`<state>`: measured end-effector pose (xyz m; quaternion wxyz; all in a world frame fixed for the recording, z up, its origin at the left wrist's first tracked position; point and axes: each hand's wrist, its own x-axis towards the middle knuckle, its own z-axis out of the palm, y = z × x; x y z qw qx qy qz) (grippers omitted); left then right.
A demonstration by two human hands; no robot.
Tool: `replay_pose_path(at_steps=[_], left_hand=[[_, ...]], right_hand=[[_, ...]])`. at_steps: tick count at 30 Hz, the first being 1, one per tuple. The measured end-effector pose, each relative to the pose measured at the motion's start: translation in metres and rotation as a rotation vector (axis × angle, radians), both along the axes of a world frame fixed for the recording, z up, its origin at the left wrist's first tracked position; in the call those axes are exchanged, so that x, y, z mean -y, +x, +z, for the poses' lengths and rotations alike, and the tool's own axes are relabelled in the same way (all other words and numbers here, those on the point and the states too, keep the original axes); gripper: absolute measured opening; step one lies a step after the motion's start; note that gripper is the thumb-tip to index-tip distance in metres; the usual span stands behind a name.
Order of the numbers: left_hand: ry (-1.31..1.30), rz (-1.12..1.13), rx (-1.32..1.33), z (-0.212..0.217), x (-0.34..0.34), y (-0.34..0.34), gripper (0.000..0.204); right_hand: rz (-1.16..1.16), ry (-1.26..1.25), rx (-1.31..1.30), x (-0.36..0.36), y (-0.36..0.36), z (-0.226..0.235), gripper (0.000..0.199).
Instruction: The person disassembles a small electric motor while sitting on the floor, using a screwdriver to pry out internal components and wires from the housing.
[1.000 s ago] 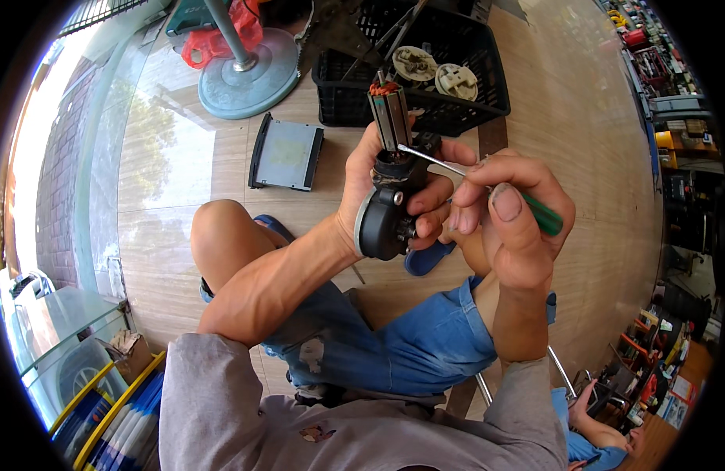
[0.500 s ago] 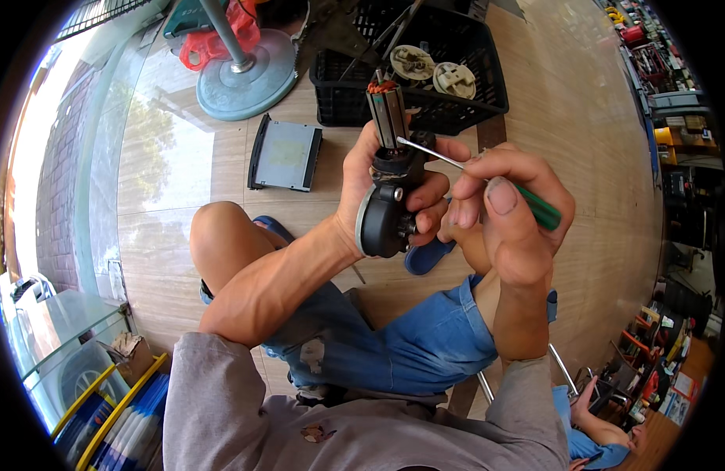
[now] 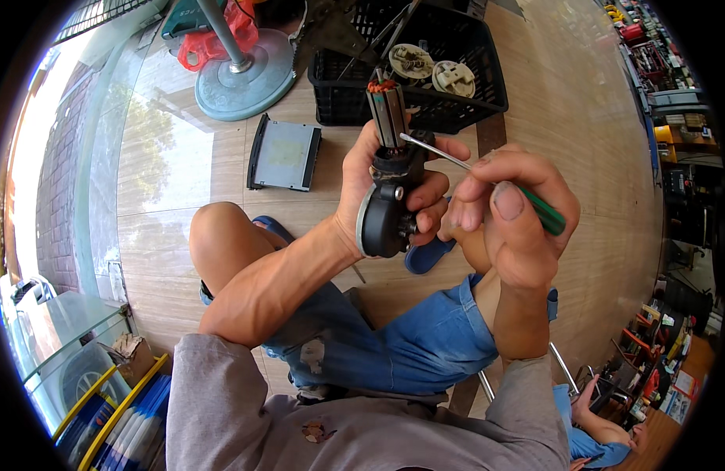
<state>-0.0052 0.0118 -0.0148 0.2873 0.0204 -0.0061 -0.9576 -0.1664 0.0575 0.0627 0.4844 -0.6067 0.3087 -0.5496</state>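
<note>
My left hand [image 3: 355, 180] grips a small electric gear motor [image 3: 382, 216] from behind, its fingers wrapped round the black housing. The motor's bare armature [image 3: 387, 114] stands up out of the housing, with orange windings at its top. In my right hand [image 3: 515, 208] is a screwdriver [image 3: 547, 213] with a green handle, pinched between thumb and fingers. Its thin metal shaft points left, and the tip lies at the lower right side of the armature, by the housing's upper end. Whether the tip touches the metal, I cannot tell.
Beyond my hands stands a black plastic crate [image 3: 339, 102] holding two round off-white parts [image 3: 454, 79]. A silver box-shaped unit [image 3: 286, 153] lies on the tiled floor, near a round pole base [image 3: 249, 82] with a red bag [image 3: 221, 43]. Another person's arm [image 3: 598, 420] shows at lower right.
My right hand and the screwdriver have shifted slightly to the right and down to the tip's new spot, a little right of before. My left hand keeps its hold on the motor.
</note>
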Motion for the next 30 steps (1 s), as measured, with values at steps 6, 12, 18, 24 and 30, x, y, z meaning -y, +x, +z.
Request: replay_pose_path(at_steps=[6,12,18,24,30], left_hand=[[0.005,-0.012,0.003,-0.0003,0.0007,0.0004,0.083],[-0.006,-0.008,-0.003,-0.0002,-0.0013,0.0004,0.085],[-0.001,-0.006,0.015,-0.0008,-0.0006,0.001,0.082],[-0.027,-0.001,0.028,-0.002,0.0004,0.0002,0.08],[-0.004,-0.009,0.036,-0.001,0.0001,0.0013,0.08]], right_hand=[[-0.037,0.011,-0.037,0.002,0.0009,-0.0017,0.027],[-0.015,0.005,0.023,0.0015,0.0031,-0.0019,0.024],[-0.039,0.012,-0.02,0.0012,0.0058,-0.0009,0.025],[-0.043,0.027,-0.04,0.0016,0.0054,0.0004,0.024],[-0.043,0.021,-0.01,0.0036,0.0036,-0.0016,0.023]])
